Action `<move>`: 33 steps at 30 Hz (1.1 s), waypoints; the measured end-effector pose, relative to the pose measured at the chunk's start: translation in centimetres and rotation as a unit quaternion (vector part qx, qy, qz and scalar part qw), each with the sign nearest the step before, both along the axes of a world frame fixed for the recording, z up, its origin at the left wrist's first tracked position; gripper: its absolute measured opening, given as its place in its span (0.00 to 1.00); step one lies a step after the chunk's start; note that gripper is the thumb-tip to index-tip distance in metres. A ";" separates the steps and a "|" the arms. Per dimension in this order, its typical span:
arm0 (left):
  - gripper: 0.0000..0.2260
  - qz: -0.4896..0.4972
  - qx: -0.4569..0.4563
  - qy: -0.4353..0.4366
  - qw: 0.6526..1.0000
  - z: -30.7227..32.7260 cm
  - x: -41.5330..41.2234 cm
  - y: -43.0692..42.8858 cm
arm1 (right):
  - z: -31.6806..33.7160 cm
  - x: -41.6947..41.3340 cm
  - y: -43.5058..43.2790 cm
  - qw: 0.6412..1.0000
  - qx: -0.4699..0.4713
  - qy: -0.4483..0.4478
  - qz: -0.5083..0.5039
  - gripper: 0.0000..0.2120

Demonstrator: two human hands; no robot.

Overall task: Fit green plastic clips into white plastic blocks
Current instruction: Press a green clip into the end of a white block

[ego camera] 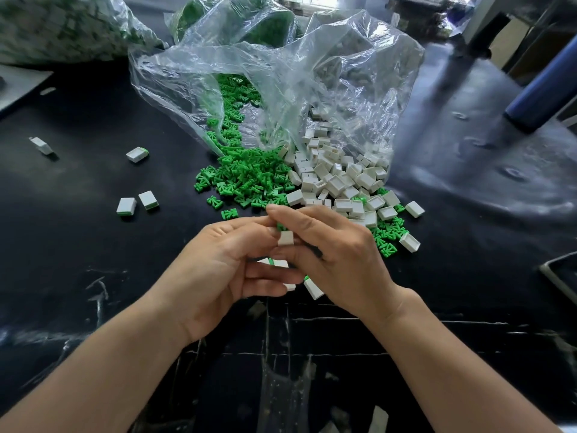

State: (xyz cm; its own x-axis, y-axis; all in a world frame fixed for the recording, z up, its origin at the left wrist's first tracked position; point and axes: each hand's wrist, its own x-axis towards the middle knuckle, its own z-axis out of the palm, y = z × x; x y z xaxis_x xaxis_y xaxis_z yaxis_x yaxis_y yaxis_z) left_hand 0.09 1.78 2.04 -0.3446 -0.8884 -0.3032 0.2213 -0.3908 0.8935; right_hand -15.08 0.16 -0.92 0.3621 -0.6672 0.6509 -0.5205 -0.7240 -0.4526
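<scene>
Progress: early, by my reading. Three fitted blocks (137,154) lie scattered on the left of the black table (468,276), each showing green at one end. A fourth white piece (42,145) lies further left, and whether it holds a clip cannot be told.
Near the hands: another block with a green tip (313,289) lies just beside the right hand, so it is probably finished too.
Remaining: nearly everything. A heap of loose clips (246,179) and a heap of empty blocks (340,179) spill side by side, touching, from the mouth of a clear plastic bag (281,73).
Step in hand: one clip seems about to be pushed into one block.
White block (285,238): held up between the two hands, above the table and just in front of the heaps.
Green clip (281,227): touching the top of that block, mostly hidden by fingers. How far in it sits cannot be told.
Left hand (218,270): fingers curled, tips pinching the block's left side.
Right hand (337,260): forefinger hooked over the clip and thumb closing from beneath, apparently gripping it.
Under the fingers: a further white-and-green piece (278,263) shows between the left fingers. Whether it is held or lying on the table is unclear.
</scene>
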 end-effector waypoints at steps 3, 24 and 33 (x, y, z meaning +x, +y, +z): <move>0.08 0.025 -0.004 -0.011 1.000 0.1 -0.2 0.0 | 0.2 0.0 0.2 1.000 0.026 0.007 -0.010 0.19; 0.09 0.033 -0.099 -0.020 0.994 -0.3 0.1 0.0 | 2.7 -1.6 -0.2 0.721 0.625 -0.250 0.163 0.23; 0.10 0.003 -0.127 -0.044 0.991 -0.4 0.3 0.0 | 2.7 -1.4 0.0 0.724 0.619 -0.259 0.161 0.20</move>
